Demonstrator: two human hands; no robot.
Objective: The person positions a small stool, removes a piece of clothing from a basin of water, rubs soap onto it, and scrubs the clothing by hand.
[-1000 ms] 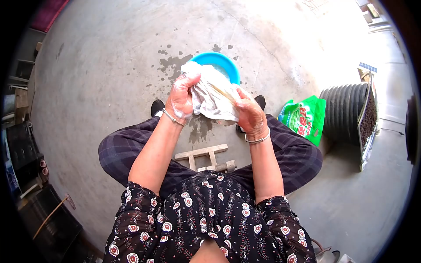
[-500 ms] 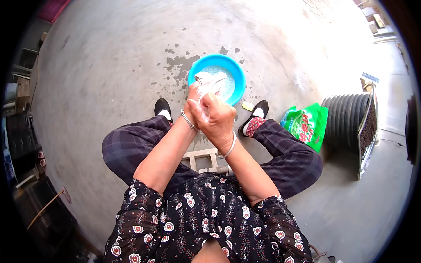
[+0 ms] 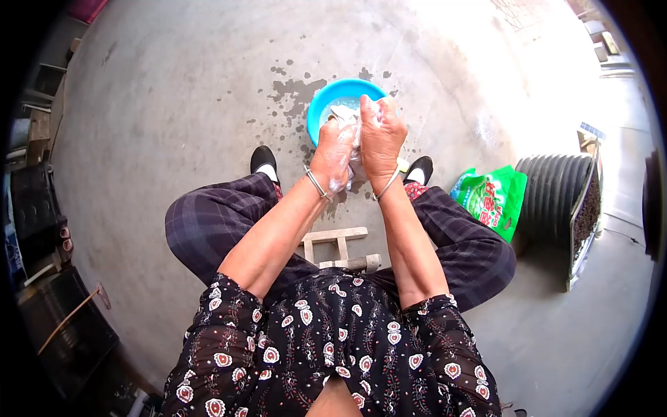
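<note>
Over the near side of a blue basin point(image 3: 317, 109) of sudsy water, my left hand point(image 3: 335, 151) is closed around a wet white cloth point(image 3: 342, 112). Foam coats its fingers and wrist. My right hand point(image 3: 383, 135), also soapy, is a fist beside it, gripping the same cloth, part of which shows between the two hands. The cloth's far end reaches over the basin. Its exact kind is hidden by my hands. A pale yellow soap bar point(image 3: 403, 165) lies on the floor, partly behind my right wrist.
A green detergent bag point(image 3: 513, 201) lies right of my knee, against a black ribbed container point(image 3: 552, 194). Beneath me is a wooden stool point(image 3: 337, 236). Water spots point(image 3: 295, 94) mark the concrete floor. Dark furniture point(image 3: 66, 340) lines the left.
My hands have moved apart from their overlapped hold, the right going up and to the right, the left slightly right and down. The cloth is now stretched between them.
</note>
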